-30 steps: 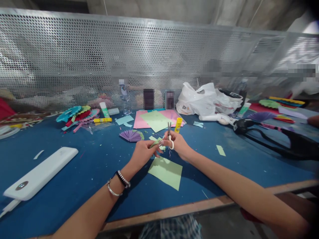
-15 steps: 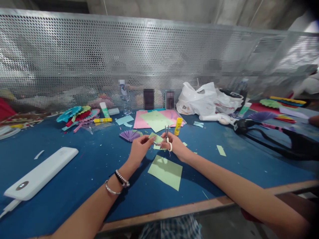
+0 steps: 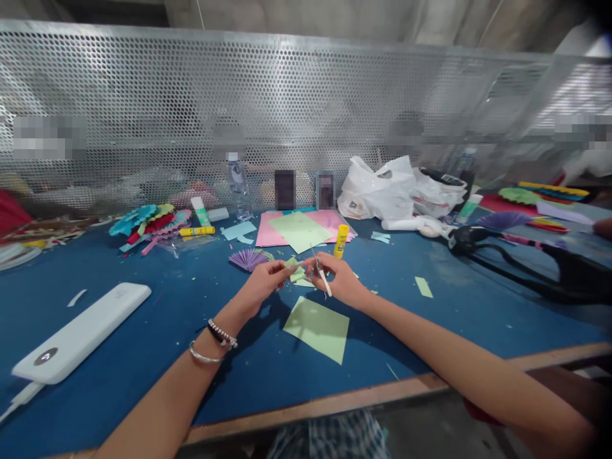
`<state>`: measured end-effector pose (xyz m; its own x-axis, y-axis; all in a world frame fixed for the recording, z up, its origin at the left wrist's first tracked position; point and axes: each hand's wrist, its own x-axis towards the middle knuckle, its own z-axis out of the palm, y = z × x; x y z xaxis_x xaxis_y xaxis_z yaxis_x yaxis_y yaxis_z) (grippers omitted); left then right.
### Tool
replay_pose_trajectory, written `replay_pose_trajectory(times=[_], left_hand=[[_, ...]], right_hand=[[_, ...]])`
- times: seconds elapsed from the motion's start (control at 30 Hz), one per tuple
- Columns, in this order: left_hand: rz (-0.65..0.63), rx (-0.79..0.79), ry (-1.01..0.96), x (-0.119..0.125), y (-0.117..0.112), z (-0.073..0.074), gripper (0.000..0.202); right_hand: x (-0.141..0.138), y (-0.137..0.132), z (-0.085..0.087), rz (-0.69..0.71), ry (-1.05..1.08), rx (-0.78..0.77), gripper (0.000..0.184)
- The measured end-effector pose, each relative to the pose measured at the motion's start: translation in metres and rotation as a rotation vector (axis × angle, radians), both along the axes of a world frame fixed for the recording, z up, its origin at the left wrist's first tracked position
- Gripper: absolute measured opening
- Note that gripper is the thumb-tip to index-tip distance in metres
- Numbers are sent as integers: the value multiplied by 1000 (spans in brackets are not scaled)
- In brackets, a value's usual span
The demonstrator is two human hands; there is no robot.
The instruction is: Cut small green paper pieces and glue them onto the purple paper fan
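Note:
My left hand [image 3: 268,281] pinches a small piece of light green paper [image 3: 296,272] above the middle of the table. Close on its right, my right hand [image 3: 338,278] is closed around a pair of scissors [image 3: 324,281] with white handles; the blades point up and away. Both hands' fingertips nearly meet at the paper, and its exact folds are hard to make out. Below them lies a larger light green sheet [image 3: 319,329]. A purple paper fan [image 3: 248,259] sits beyond my left hand, and a yellow glue stick [image 3: 341,241] stands upright beyond my right.
Pink sheets [image 3: 268,233] lie under a green sheet [image 3: 300,231] at the back. A power bank [image 3: 86,331] is at left, a water bottle [image 3: 239,191] by the perforated metal screen [image 3: 306,95]. White plastic bags [image 3: 377,191] and a black strap [image 3: 549,268] are at right.
The green paper has turned in my fingers and now shows less of its face. My left hand has shifted slightly left, and the scissors have tilted, their handles swinging lower.

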<state>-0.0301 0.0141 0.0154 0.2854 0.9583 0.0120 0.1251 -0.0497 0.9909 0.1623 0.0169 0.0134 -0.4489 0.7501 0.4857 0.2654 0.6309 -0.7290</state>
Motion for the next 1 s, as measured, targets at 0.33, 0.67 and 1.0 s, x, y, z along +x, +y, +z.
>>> replay_pose_trajectory(times=[0.33,0.67,1.0], left_hand=[[-16,357,305,9,-11,4,26],[51,518,421,11,-17,4,39],[14,548,502,12,-17,4,34]], right_hand=[[-1,-2,-4,-28,-42,-36,13],[-1,9,-13,-24,125,-332,32],[-4,6,-10,-40,182,-412,34]])
